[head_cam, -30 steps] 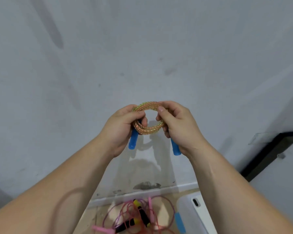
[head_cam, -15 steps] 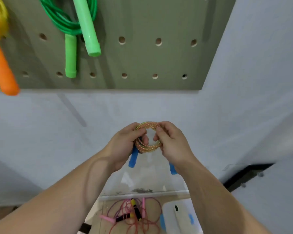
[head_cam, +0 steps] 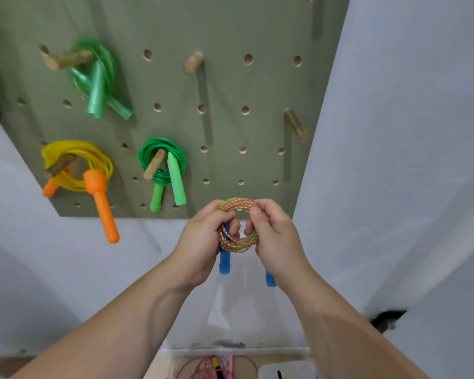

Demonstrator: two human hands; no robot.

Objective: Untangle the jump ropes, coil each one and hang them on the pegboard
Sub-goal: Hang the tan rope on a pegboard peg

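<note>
The olive pegboard (head_cam: 230, 28) fills the upper view, its top and left edges cut off by the frame. Near its bottom-left corner a yellow rope (head_cam: 74, 162) with orange handles hangs coiled on a peg, and just right of it a green rope (head_cam: 162, 157) hangs coiled on another. A paler green rope (head_cam: 99, 75) higher up, toward the left edge, is blurred, so its loops are hard to make out. At the board's bottom edge, toward the right corner, the left hand (head_cam: 200, 242) and right hand (head_cam: 278, 239) each pinch 1 side of the braided orange rope (head_cam: 238, 243), wound into a small ring; curled fingers hide both sides of it. Of its 2 blue handles, the left handle (head_cam: 225, 259) shows its lower half and the right handle (head_cam: 270, 279) only a tip behind the wrist. A wooden peg (head_cam: 193, 62) juts out above the hands, and a second peg (head_cam: 296, 125) stands near the right edge. Far below, a pink rope tangle (head_cam: 216, 365) is cut off by the frame.
</note>
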